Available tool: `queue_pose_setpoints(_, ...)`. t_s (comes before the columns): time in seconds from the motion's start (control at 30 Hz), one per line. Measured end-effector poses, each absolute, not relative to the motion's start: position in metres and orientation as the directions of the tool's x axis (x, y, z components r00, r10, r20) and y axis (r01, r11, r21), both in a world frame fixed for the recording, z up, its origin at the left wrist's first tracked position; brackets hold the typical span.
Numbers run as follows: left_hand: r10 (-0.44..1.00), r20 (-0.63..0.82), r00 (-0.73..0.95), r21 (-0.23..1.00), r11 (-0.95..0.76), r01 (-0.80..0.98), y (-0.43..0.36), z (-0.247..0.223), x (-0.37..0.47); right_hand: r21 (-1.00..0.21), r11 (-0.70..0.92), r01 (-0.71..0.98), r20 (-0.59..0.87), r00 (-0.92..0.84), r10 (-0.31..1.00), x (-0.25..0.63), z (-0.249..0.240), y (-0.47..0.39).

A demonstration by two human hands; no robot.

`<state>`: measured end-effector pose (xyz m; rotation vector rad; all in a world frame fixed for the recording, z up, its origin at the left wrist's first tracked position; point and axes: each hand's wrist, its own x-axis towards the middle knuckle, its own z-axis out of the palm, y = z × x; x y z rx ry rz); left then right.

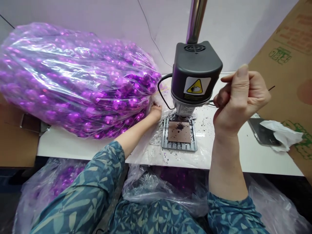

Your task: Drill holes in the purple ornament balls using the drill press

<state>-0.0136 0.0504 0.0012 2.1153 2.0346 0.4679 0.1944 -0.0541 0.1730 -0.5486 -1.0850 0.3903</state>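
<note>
A bench drill press (pixel 196 71) with a dark motor housing and a hand-warning label stands over a slotted metal base (pixel 179 147). On the base lies a brown square board (pixel 179 133) scattered with dark shavings. My left hand (pixel 155 112) reaches to the gathered mouth of a large clear plastic bag (pixel 80 81) full of shiny purple faceted beads; its fingers are mostly hidden there. Raised to the right of the motor housing, my right hand (pixel 240 97) is closed, fingers curled in. A thin dark tip shows behind it, but what it grips cannot be made out.
Shavings speckle the white table (pixel 141 157). A phone (pixel 263 131) and crumpled white tissue (pixel 284 133) lie at the right, beside a large cardboard box (pixel 287 81). Another cardboard box (pixel 18 133) is at far left. Plastic bags (pixel 165 188) with purple contents sit below the table edge.
</note>
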Motion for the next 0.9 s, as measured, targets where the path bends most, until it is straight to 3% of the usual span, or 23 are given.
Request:
queue_pose_setpoints(0.13,0.995,0.104,0.008,0.312,-0.040,0.949,0.004,0.005,-0.017,-0.581,0.811,-0.068,0.712,0.441,0.547,0.194,0.172,-0.054)
queue_pose_setpoints(0.23,0.954,0.281,0.099,0.537,-0.243,0.808,-0.034,0.008,-0.021,-0.577,0.813,-0.076,0.709,0.449,0.544,0.194,0.172,-0.054)
queue_pose_setpoints(0.3,0.930,0.364,0.045,0.774,-0.329,0.542,-0.058,0.008,-0.022,-0.575,0.815,-0.067,0.711,0.452,0.539,0.193,0.172,-0.055)
queue_pose_setpoints(0.37,0.967,0.249,-0.053,0.960,-0.239,0.147,-0.076,0.008,-0.020,-0.576,0.816,-0.047,0.718,0.447,0.533,0.193,0.172,-0.056)
queue_pose_setpoints(0.43,0.999,0.018,-0.038,0.973,-0.026,-0.228,-0.087,0.008,-0.017,-0.576,0.817,-0.024,0.728,0.440,0.526,0.193,0.172,-0.057)
queue_pose_setpoints(0.5,0.988,-0.140,0.056,0.893,0.151,-0.424,-0.093,0.011,-0.013,-0.569,0.823,-0.014,0.737,0.437,0.516,0.193,0.172,-0.057)
queue_pose_setpoints(0.63,0.969,-0.207,0.136,0.836,0.247,-0.489,-0.097,0.013,-0.007,-0.561,0.827,-0.023,0.738,0.438,0.513,0.193,0.171,-0.055)
queue_pose_setpoints(0.9,0.998,-0.043,0.044,0.936,0.056,-0.349,-0.095,-0.012,0.005,-0.556,0.831,-0.020,0.743,0.436,0.508,0.192,0.168,-0.056)
